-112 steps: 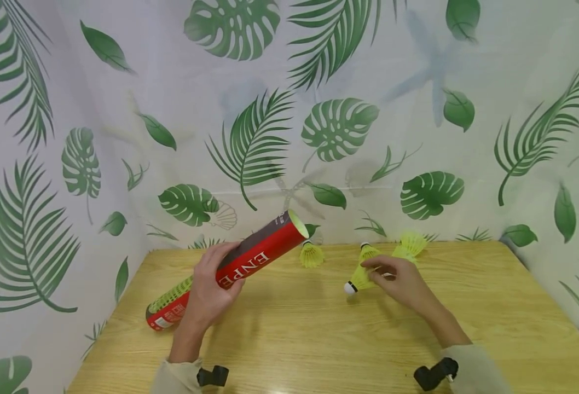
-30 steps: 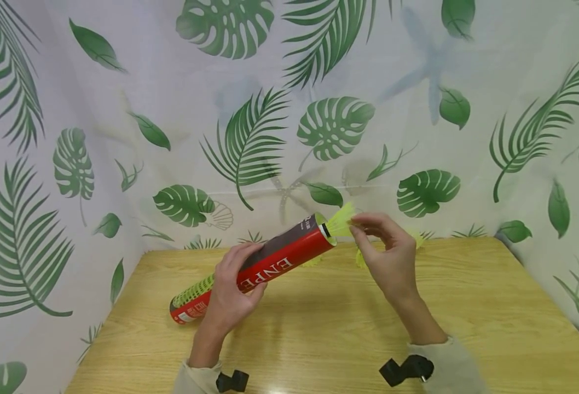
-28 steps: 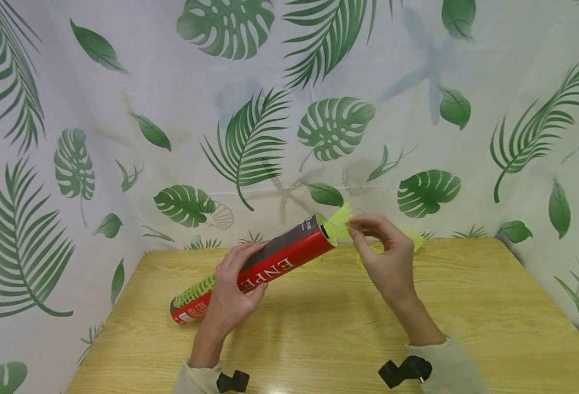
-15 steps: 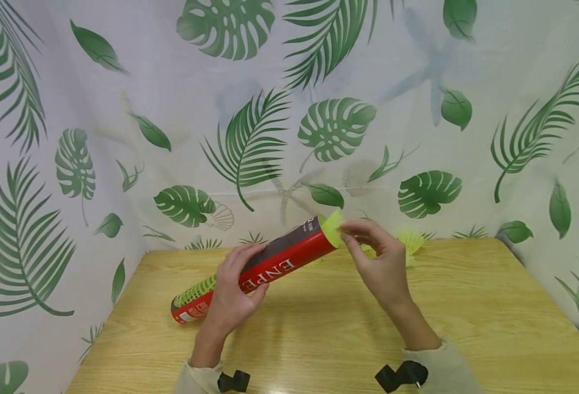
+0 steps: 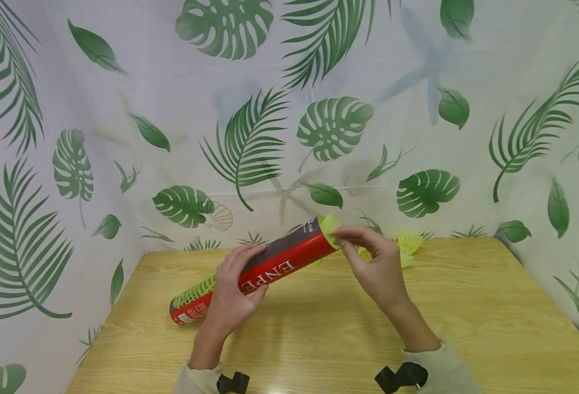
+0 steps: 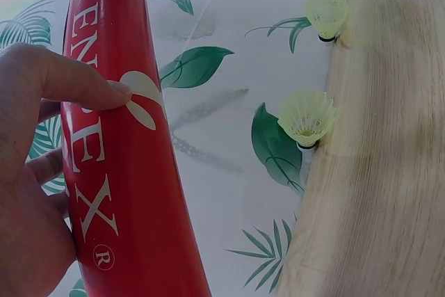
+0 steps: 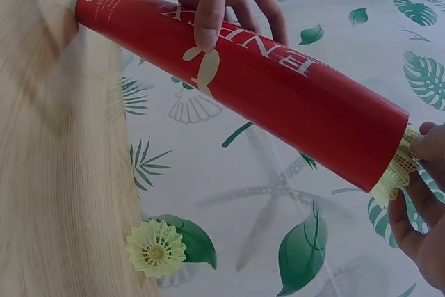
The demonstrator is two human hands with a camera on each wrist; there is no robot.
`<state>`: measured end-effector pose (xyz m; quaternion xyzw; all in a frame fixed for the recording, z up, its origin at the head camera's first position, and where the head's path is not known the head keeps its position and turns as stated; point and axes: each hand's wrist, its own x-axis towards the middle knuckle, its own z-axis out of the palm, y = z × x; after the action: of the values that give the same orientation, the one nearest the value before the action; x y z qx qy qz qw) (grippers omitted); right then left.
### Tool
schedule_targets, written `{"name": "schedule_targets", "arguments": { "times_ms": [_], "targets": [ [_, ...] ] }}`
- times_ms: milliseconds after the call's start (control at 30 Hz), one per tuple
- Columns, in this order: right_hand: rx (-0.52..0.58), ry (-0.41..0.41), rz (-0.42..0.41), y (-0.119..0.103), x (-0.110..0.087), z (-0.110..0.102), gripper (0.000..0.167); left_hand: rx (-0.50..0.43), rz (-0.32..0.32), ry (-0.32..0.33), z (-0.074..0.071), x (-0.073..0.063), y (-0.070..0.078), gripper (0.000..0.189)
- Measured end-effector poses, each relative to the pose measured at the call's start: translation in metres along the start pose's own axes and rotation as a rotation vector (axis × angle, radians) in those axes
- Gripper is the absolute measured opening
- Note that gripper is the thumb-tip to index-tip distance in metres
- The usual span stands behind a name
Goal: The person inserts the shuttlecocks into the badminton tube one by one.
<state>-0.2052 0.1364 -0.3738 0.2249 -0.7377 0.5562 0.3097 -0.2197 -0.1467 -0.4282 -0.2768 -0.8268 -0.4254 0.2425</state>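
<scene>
My left hand (image 5: pixel 233 290) grips a red and dark grey shuttlecock tube (image 5: pixel 289 256) around its middle, thumb on the red side in the left wrist view. The tube slants up to the right, its lower end near the table. At its raised mouth, my right hand (image 5: pixel 375 265) pinches the skirt of a yellow shuttlecock (image 5: pixel 330 227). Most of that shuttlecock is inside the tube; only the skirt's edge (image 7: pixel 393 175) sticks out in the right wrist view, the cork hidden. Through the tube's lower side shows a yellow-green patterned strip (image 5: pixel 193 293).
More yellow shuttlecocks lie along the back of the wooden table (image 5: pixel 319 339): one (image 5: pixel 409 246) right of my right hand, another (image 5: pixel 365 254) partly behind it. In the left wrist view one shuttlecock (image 6: pixel 306 119) rests by the table's edge. A leaf-patterned cloth (image 5: pixel 279 137) hangs behind.
My right hand took a shuttlecock from the table, brought it to the tube's mouth and pushed it cork first down and left into it. The tube shifted right earlier, then stayed nearly still.
</scene>
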Motion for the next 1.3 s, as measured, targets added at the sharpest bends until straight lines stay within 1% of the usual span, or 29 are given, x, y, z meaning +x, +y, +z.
{"name": "schedule_targets", "arguments": {
  "times_ms": [200, 500, 733, 1000, 1300],
  "targets": [
    [0.016, -0.007, 0.015, 0.0, -0.002, 0.004, 0.025, -0.001, 0.019, 0.018, 0.0, -0.002, -0.001, 0.073],
    [0.032, -0.016, 0.054, -0.001, -0.006, 0.01, 0.025, 0.0, -0.003, 0.008, -0.002, -0.004, 0.001, 0.072],
    [0.102, -0.038, 0.063, -0.002, -0.006, 0.011, 0.025, -0.005, -0.017, 0.003, -0.003, -0.004, 0.0, 0.071],
    [0.185, -0.074, 0.048, -0.003, -0.004, 0.013, 0.026, -0.01, -0.025, 0.014, -0.005, -0.003, -0.001, 0.073],
    [0.201, -0.113, 0.066, -0.001, -0.007, 0.014, 0.03, -0.008, -0.035, 0.013, -0.006, -0.002, -0.002, 0.07]
  ]
}}
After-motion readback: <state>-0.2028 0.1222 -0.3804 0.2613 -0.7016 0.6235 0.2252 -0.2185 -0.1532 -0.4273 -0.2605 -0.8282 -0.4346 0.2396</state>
